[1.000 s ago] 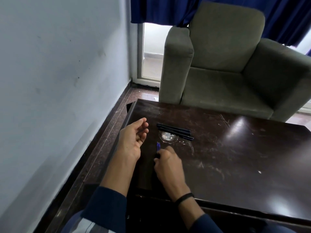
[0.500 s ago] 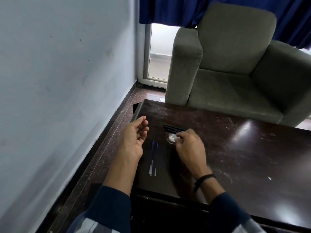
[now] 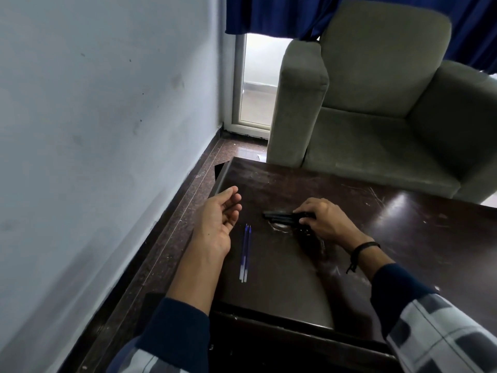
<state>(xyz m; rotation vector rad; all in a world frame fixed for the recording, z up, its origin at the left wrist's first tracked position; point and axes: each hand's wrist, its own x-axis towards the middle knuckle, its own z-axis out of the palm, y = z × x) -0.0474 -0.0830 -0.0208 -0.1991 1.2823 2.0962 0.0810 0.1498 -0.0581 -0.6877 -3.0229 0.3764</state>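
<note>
Pen barrels [image 3: 278,215], black, in a small bunch lying flat on the dark wooden table [image 3: 403,251], pinched at their right end by the curled fingers and thumb of the right hand [image 3: 321,222]. Left ends of the barrels poking free toward the left hand [image 3: 219,224]. Just below them on the tabletop, a small clear shiny thing [image 3: 281,227], too blurred to name.

Left hand palm up at the table's left edge, fingers loosely spread, holding nothing. Between the two hands, two blue pen refills [image 3: 245,253] side by side and touching, pointing away from the person, near the barrels' left ends but apart from them. Black band [image 3: 363,246] on the right wrist.

Wide stretch of scratched tabletop to the right of the right hand and back toward the near edge. Tight on the left: a narrow strip of stone floor [image 3: 172,238], then pale wall [image 3: 107,130]. Beyond the far table edge, a grey-green armchair [image 3: 376,117] close against it, blue curtain [image 3: 269,12] above.
</note>
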